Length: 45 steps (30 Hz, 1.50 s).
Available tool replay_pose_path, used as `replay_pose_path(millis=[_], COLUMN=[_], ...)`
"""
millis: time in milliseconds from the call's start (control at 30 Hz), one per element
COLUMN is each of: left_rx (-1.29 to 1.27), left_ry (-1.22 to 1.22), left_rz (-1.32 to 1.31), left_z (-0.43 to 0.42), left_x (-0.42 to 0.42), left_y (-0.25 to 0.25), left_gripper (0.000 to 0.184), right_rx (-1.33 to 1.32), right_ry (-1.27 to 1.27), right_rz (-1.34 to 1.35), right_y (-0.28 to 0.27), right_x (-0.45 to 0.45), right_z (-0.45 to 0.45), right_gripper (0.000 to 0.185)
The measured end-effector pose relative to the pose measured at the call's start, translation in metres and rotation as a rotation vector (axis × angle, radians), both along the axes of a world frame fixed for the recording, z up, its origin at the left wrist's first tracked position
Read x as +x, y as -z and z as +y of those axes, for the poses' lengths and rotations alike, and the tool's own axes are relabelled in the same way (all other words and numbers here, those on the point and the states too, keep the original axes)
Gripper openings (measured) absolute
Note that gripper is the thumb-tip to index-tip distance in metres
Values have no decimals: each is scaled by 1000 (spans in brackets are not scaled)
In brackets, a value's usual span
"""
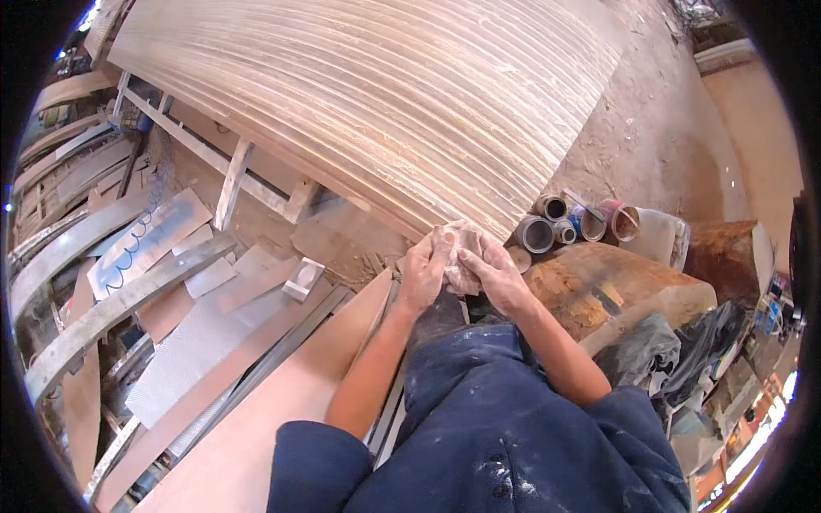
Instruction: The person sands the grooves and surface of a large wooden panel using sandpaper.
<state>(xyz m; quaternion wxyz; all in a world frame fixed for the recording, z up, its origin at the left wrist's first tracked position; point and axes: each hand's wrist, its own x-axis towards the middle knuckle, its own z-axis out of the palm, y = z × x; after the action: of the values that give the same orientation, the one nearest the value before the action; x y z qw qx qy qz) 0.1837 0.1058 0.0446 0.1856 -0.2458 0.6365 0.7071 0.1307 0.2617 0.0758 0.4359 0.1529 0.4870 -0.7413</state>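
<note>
Between my two hands is a crumpled, whitish, dusty sheet (459, 275); whether it is cloth or sandpaper I cannot tell. My left hand (424, 272) is closed on its left side, and my right hand (499, 275) grips its right side. Both thumbs lie on top of the sheet, near each other, and white dust coats the fingers. Just beyond the hands is the near corner of a large panel (376, 94) with a ribbed wooden surface, also streaked with pale dust.
A wooden frame (231, 184) supports the panel. Several open cans (536, 234) stand right of its corner, beside a rusty brown block (590, 282) and black plastic (641, 350). Boards (282, 376) and curved wooden pieces (128, 295) crowd the left. Dusty ground (633, 128) lies beyond.
</note>
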Motion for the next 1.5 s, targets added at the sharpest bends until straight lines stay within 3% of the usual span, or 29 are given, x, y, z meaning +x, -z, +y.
replay_pose_path(millis=[67,100,167,233,267,333,367,433,500,600,667,700,767,833,900,967,1067,1167,1233,1300,1367,1433,1500], left_rx=[-49,-45,-24,-128,-167,-203,-292,-379,209,197,200,119,37,15,8,-101,-250,-370,-243,26,-43,-105,-394], left_ry=[-378,-394,-754,-719,-614,-513,-429,-345,-462,-527,-543,-483,-418,-619,-535,-491,-255,-100,-114,-303,-320,-342,42], left_rz=[175,176,26,5,5,9,146,287,66,82,97,67,41,84,107,124,11,-77,-46,-186,-56,77,199], left_z=[12,12,13,16,19,26,32,38,41,50,46,40,38,39,34,35,33,37,43,55,81,95,99], left_x=[12,13,17,24,27,37,46,53,55,59,63,63,59,53,64,69,70,63,56,51,54,50,40], left_y=[12,12,13,10,6,8,20,13,-14,-19,-21,-27,-40,-55,-25,-4,-14,-32,-40,-50,-27,-25,-30], left_gripper=[32,32,30,34,37,42,45,48,47,50,50,50,51,48,47,41,40,46,48,48,48,48,45], right_rx=[107,210,257,414,376,325,273,316,362,437,236,238,50,24,-53,30,241,376,435,494,168,141,209], right_ry=[-140,-272,-311,-343,-273,-245,-207,-219,-228,-244,-381,-378,-255,-272,-166,-145,-119,-250,-103,43,61,185,357], right_rz=[52,100,152,618,713,599,482,531,576,689,486,487,179,56,-87,39,655,849,752,652,-90,-113,156], right_y=[9,6,-5,-24,-8,-22,-27,-9,-2,-5,-3,-7,-14,-7,-2,-10,6,-9,-15,-12,3,13,21], right_x=[8,8,10,7,12,6,3,9,12,11,10,11,15,21,32,39,45,31,36,39,42,55,54], right_z=[8,8,7,-1,-3,-12,-15,-13,-12,-7,-1,-1,-2,3,3,-1,0,6,7,12,25,33,58], right_gripper=[28,27,25,20,19,20,21,24,27,29,38,38,47,54,53,48,35,36,32,28,21,26,23])
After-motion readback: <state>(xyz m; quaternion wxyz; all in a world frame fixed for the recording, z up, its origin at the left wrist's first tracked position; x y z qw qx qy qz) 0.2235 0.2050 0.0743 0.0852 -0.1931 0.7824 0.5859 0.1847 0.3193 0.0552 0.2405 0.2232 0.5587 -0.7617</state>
